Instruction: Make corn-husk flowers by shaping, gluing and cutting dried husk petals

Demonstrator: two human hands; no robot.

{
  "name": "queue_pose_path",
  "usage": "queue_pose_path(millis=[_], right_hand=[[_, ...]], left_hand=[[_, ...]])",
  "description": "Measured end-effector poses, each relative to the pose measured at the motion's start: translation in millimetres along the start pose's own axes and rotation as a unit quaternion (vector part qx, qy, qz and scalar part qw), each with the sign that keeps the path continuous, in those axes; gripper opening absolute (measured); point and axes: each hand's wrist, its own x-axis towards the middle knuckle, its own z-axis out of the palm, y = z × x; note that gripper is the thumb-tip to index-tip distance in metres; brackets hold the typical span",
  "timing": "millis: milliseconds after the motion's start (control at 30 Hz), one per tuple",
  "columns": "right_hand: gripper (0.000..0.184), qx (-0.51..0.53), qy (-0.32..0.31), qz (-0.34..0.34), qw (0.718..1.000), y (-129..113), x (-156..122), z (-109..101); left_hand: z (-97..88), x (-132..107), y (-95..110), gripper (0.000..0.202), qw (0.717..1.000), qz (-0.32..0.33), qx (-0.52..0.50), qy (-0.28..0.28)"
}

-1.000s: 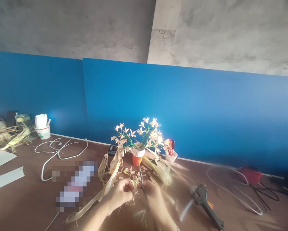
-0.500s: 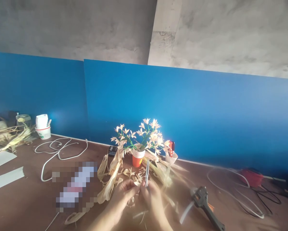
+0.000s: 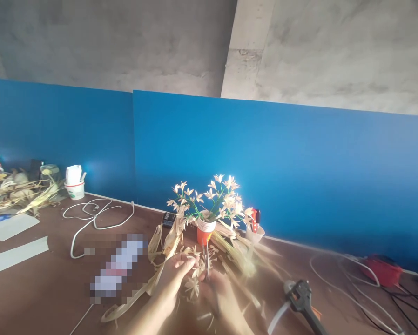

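My right hand point(image 3: 218, 291) is closed around a pair of scissors point(image 3: 205, 260); the slim metal blades point away from me and stand slightly apart. To the left of the blades, my left hand point(image 3: 177, 274) pinches a small pale piece of corn husk point(image 3: 192, 257) between thumb and fingers. Below and between the hands lies a pale husk flower point(image 3: 192, 287). Beyond them an orange paper cup point(image 3: 205, 231) holds green stems with many pale husk flowers point(image 3: 209, 197).
Dried corn husks point(image 3: 233, 251) lie around the cup. A dark glue gun point(image 3: 301, 295) rests at right, before a red object with cables point(image 3: 381, 270). White cable point(image 3: 78, 232), paper strips point(image 3: 16, 256) and a white cup point(image 3: 75, 190) are at left. A blue partition point(image 3: 265, 163) stands behind.
My hands have moved apart, and the scissor blades have spread slightly. The piece of husk stays in my left hand. The whole view has shifted a little to the left.
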Motion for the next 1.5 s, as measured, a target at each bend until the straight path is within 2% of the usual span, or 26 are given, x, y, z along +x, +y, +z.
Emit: queue_pose_path(millis=[100,300,433,667,933,1133,1500], right_hand=[[0.056,0.006,-0.037,0.040,0.998,0.5,-0.5,0.6],[0.057,0.003,-0.046,0.075,0.996,26.6,6.2,0.4],[0.056,0.013,-0.052,0.081,0.995,32.5,6.8,-0.1],[0.055,0.015,-0.049,0.083,0.995,27.8,4.7,-0.4],[0.053,0.008,-0.045,0.081,0.996,23.0,1.8,-1.0],[0.051,0.007,-0.043,0.078,0.996,19.5,-0.7,-2.4],[0.044,0.004,-0.065,0.075,0.995,7.8,-3.9,-3.9]], left_hand=[[-6.3,5.1,-1.8,0.031,1.000,-0.009,-0.012,-0.002],[-9.5,6.3,-6.8,0.029,1.000,-0.010,-0.007,-0.009],[-8.9,5.2,-5.5,0.028,1.000,-0.013,-0.014,-0.014],[-6.9,4.8,-3.3,0.031,0.998,-0.024,-0.034,-0.039],[-6.0,4.2,-0.8,0.032,0.998,-0.023,-0.050,-0.041],[-9.1,6.6,0.6,0.035,0.998,-0.031,-0.048,-0.033],[-15.1,9.2,0.3,0.030,0.996,-0.047,-0.053,-0.063]])
